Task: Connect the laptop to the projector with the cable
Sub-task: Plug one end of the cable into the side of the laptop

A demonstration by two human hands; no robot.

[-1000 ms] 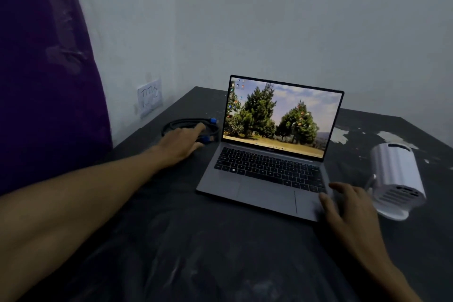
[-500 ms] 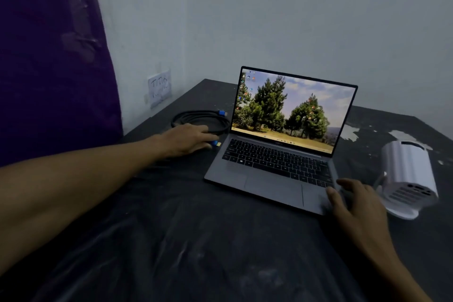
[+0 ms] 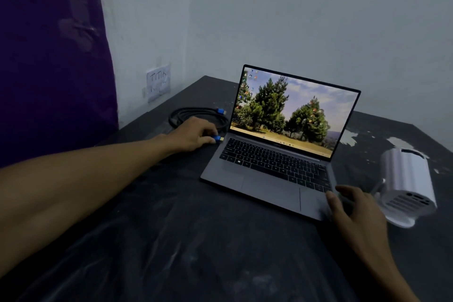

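Note:
An open grey laptop (image 3: 269,174) with a lit screen of trees stands on a dark table (image 3: 171,240). A coiled black cable (image 3: 196,115) lies to its left, one blue plug (image 3: 221,112) resting free on the coil. My left hand (image 3: 191,136) grips the other blue plug (image 3: 217,139), whose gold tip points at the laptop's left edge, a small gap away. My right hand (image 3: 353,211) rests with spread fingers on the laptop's near right corner. A white cylindrical projector (image 3: 407,179) on a stand sits just right of the laptop.
A wall socket (image 3: 158,82) is on the left wall above the table's far corner. A purple curtain (image 3: 49,56) hangs at the left. White walls close the table's back and left sides. Paint patches (image 3: 350,138) mark the table behind the laptop.
My left hand has picked the blue plug off the coil and brought it toward the laptop's left edge. My right hand stays on the laptop corner. The camera shifted slightly.

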